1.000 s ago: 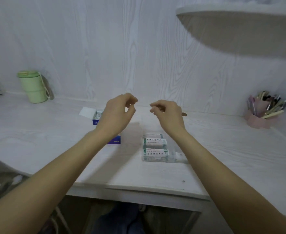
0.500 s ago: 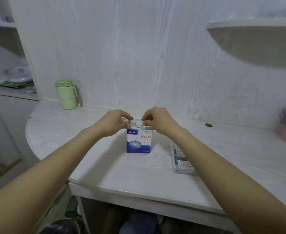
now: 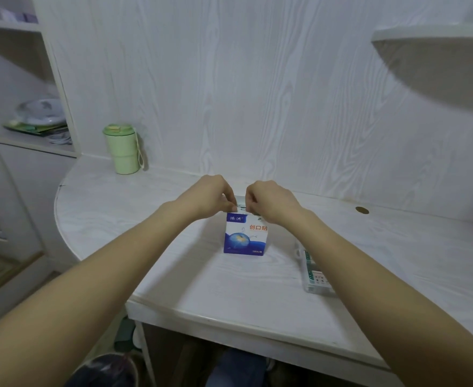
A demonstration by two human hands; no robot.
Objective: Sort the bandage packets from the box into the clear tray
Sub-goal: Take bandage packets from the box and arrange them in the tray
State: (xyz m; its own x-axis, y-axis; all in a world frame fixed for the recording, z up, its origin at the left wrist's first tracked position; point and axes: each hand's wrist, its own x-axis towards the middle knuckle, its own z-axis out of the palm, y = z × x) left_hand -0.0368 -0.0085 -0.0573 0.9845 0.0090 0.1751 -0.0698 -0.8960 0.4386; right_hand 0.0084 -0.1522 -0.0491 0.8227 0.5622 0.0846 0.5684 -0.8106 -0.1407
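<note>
A blue and white bandage box stands upright in the middle of the white desk. Both hands meet over its open top. My left hand pinches the left side of the top edge, and my right hand pinches the right side, fingers curled down into the opening. What the fingertips hold inside is hidden. The clear tray lies to the right of the box, partly behind my right forearm, with green-and-white bandage packets in it.
A green cup with a lid stands at the back left by the wall. Shelves with a plate are on the far left. A brown cable hole sits at the back right. A rounded shelf hangs above right. The desk's front edge is close.
A second ago both hands hovered in the air with the box lying flat. Now the box stands upright and both hands grip its top; the view has swung left.
</note>
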